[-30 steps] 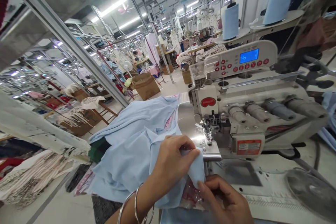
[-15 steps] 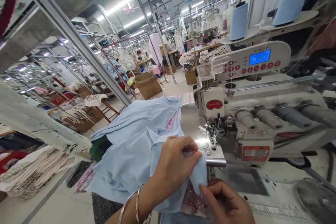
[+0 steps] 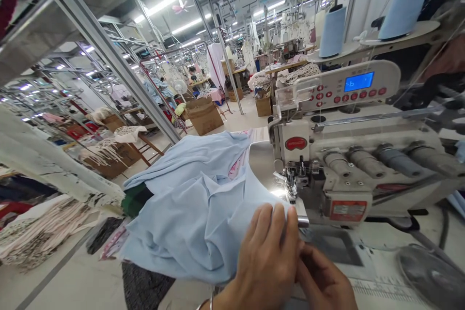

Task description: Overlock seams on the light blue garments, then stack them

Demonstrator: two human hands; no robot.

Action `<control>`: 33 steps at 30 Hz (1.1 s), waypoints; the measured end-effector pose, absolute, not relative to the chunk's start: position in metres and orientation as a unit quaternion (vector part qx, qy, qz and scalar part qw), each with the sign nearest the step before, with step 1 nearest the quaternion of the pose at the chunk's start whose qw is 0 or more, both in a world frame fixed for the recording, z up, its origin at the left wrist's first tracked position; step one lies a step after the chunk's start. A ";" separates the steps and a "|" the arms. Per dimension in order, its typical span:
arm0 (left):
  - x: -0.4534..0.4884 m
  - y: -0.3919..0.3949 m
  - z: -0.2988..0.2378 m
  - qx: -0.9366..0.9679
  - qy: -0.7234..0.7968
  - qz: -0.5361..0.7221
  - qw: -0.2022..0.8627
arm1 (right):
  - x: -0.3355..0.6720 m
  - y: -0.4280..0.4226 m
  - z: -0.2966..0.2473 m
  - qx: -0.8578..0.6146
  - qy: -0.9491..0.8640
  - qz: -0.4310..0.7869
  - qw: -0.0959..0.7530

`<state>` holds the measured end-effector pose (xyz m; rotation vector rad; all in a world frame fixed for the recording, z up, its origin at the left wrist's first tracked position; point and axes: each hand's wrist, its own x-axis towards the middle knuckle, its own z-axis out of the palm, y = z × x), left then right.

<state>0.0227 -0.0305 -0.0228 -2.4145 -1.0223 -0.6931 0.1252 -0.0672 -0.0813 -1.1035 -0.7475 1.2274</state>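
A pale blue garment [image 3: 189,203] lies bunched on the bed of a white overlock sewing machine [image 3: 363,155]. My left hand [image 3: 269,256] rests on the cloth with its fingers together, pressing the edge toward the presser foot [image 3: 290,186]. My right hand [image 3: 323,281] sits just right of it, fingers curled against the cloth's edge below the metal plate. What its fingertips pinch is hidden by my left hand.
Two blue thread cones [image 3: 332,31] stand above the machine, whose control panel [image 3: 358,85] glows blue. A slanted metal frame [image 3: 109,58] crosses the left. Cardboard boxes [image 3: 203,116], tables and heaps of pale fabric [image 3: 43,237] fill the factory floor behind.
My left hand has slid forward and flattened on the cloth, pushing its edge up to the presser foot. The blue fabric now covers the metal plate. The printed patch under my hands is hidden.
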 end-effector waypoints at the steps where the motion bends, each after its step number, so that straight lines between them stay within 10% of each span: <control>1: 0.025 -0.029 -0.022 -0.872 -0.372 -0.248 0.200 | 0.132 -0.066 -0.082 -0.482 -0.342 0.526 0.612; 20: 0.019 -0.017 -0.005 -0.878 -0.354 -0.321 -0.017 | 0.148 -0.056 -0.075 -0.495 -0.364 0.515 0.598; 33: 0.004 -0.035 -0.008 -0.894 -0.316 -0.305 0.088 | 0.147 -0.065 -0.084 -0.505 -0.414 0.470 0.594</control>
